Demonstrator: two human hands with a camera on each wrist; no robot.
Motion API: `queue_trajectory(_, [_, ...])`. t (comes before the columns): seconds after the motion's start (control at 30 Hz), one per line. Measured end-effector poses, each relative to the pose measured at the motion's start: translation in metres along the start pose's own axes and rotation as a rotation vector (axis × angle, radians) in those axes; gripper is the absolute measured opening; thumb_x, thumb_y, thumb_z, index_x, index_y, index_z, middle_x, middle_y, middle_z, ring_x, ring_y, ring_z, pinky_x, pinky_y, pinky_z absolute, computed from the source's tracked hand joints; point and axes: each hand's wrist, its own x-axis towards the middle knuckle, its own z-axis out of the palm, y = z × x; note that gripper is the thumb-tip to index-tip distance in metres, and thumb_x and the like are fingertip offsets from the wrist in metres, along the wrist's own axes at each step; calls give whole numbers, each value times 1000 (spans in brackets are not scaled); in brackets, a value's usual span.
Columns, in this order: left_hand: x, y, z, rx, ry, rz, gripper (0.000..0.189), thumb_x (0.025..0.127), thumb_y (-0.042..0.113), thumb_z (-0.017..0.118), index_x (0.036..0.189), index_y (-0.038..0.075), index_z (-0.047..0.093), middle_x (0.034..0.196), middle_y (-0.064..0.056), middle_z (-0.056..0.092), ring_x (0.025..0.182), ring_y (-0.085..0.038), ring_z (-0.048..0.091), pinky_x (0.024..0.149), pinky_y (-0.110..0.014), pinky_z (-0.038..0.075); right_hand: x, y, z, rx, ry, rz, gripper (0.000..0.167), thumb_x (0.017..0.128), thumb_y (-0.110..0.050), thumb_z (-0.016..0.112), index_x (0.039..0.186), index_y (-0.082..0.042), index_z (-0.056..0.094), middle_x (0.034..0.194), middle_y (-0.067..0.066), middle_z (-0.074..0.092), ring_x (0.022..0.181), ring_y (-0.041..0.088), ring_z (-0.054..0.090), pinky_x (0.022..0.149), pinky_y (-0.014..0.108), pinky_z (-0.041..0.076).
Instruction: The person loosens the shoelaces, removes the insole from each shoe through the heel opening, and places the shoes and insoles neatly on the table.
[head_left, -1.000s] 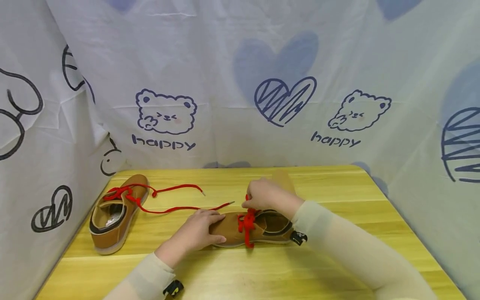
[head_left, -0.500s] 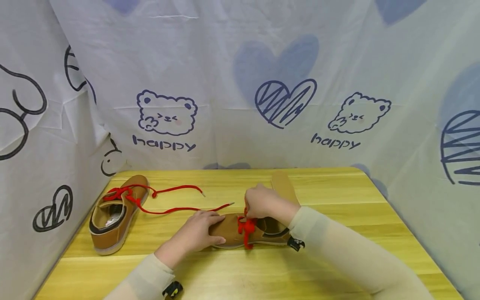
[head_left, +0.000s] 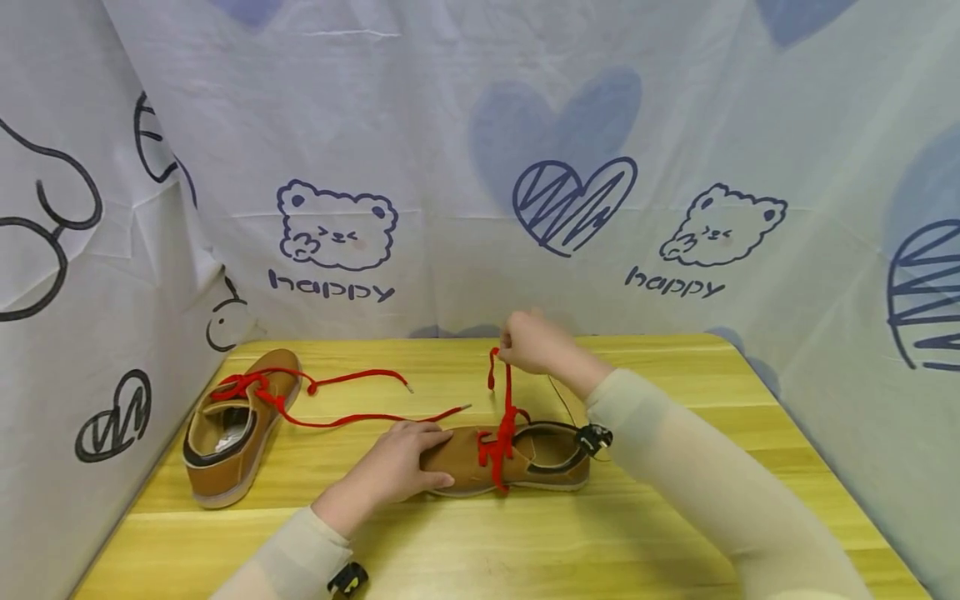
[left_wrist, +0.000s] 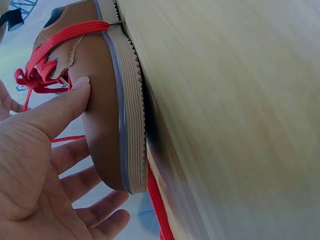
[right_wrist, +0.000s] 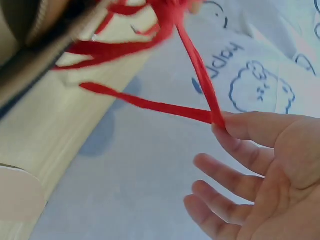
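A brown shoe with red laces lies sideways on the table, its toe to the left. My left hand grips the toe; in the left wrist view the thumb presses one side of the brown upper and the fingers lie along the far side. Above and behind the shoe, my right hand pinches a red shoelace between thumb and forefinger. The lace runs taut up from the knot, and its free end hangs down left of the hand. The other fingers of that hand hold nothing.
A matching brown shoe stands at the table's left, two long red laces trailing right from it. The wooden table meets a printed white cloth behind. A pale flat piece with a rounded end shows in the right wrist view.
My right hand has gone down to the knot, then up and back, drawing the lace out of it into a taut upright line. The left hand stays on the toe.
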Motion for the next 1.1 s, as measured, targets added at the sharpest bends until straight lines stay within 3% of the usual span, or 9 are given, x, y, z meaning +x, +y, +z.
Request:
queue_trajectory(0.17, [0, 0, 1, -4, -2, -2, 67, 83, 37, 83, 139, 9, 61, 141, -15, 56, 131, -42, 46, 107, -59, 37, 13, 4, -6, 32, 106, 54, 38, 97, -20, 67, 63, -14, 49, 62, -1, 44, 67, 19, 43, 74, 36, 40])
queue_trajectory(0.4, [1, -1, 1, -4, 2, -1, 67, 83, 37, 82, 140, 8, 60, 141, -16, 56, 132, -42, 45, 108, -59, 36, 26, 10, 1, 54, 243, 93, 23, 99, -24, 65, 82, -9, 67, 94, 6, 59, 94, 26, 49, 78, 38, 47])
queue_trajectory(0.6, [1, -2, 1, -2, 4, 0, 67, 83, 37, 82, 139, 9, 61, 141, -15, 56, 131, -42, 46, 108, -58, 37, 35, 18, 13, 75, 313, 99, 26, 101, -31, 61, 101, -7, 70, 110, 9, 60, 105, 29, 51, 87, 41, 50])
queue_trajectory(0.83, [1, -2, 1, -11, 2, 7, 67, 83, 38, 82, 139, 8, 61, 141, -16, 56, 131, -42, 46, 108, -59, 36, 21, 18, 20, 6, 159, 31, 33, 101, -37, 60, 119, -10, 69, 129, 13, 60, 121, 34, 49, 106, 49, 41])
queue_trajectory(0.97, [1, -2, 1, -9, 5, 8, 65, 83, 37, 82, 138, 8, 62, 140, -16, 57, 130, -42, 47, 108, -58, 36, 5, 9, 22, -47, 58, -54, 29, 99, -34, 64, 117, -12, 71, 134, 13, 59, 127, 36, 47, 112, 52, 35])
queue_trajectory(1.1, [0, -1, 0, -18, 2, 17, 65, 84, 36, 82, 138, 7, 62, 140, -17, 57, 130, -43, 47, 108, -58, 36, -14, -2, 24, -105, -35, -147, 21, 97, -32, 68, 110, -16, 73, 134, 10, 59, 125, 35, 48, 107, 48, 42])
